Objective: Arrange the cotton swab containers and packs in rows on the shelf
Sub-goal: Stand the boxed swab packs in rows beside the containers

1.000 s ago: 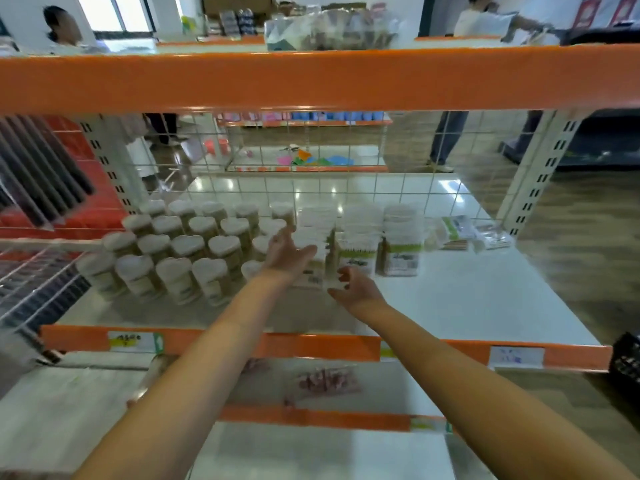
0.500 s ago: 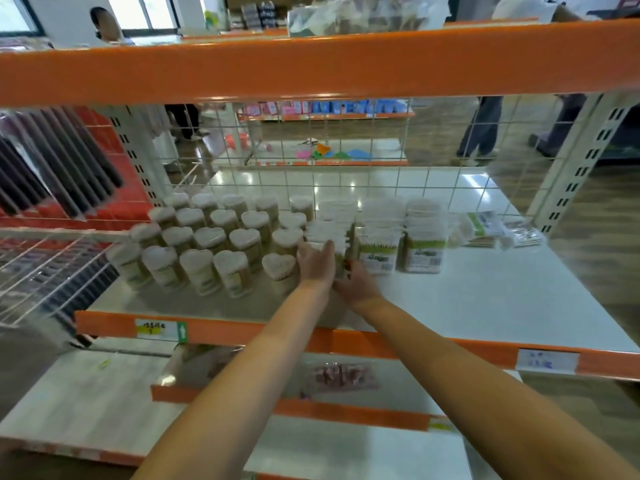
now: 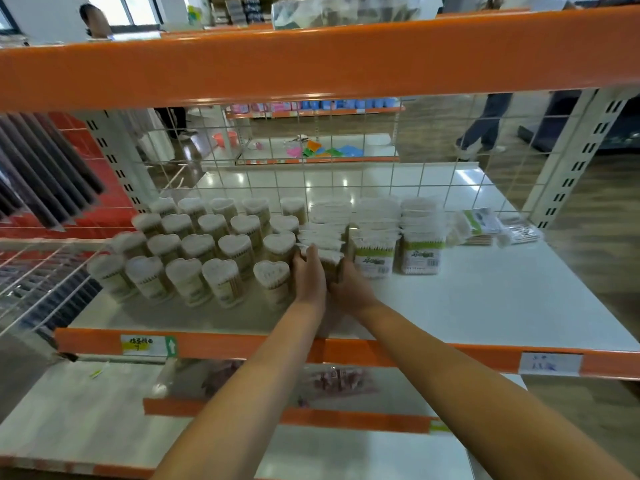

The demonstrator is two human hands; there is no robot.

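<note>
While your left hand [image 3: 309, 275] and right hand [image 3: 349, 287] reach onto the white shelf [image 3: 485, 306], they clasp a cotton swab pack [image 3: 327, 261] between them, fingers curled round its sides. Just left of your left hand stand rows of heart-lidded swab containers [image 3: 221, 251]. Just right of your right hand stand two rows of green-labelled packs [image 3: 398, 244], with loose flat packs [image 3: 485, 225] farther right.

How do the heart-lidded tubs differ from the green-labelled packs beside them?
The heart-lidded tubs are tall jars with white heart-shaped tops; the green-labelled packs are flat-fronted with a green and white label. The tubs fill the shelf's left in several rows; the packs stand right of the hands in single files. Both stand upright and show swab sticks inside.
</note>
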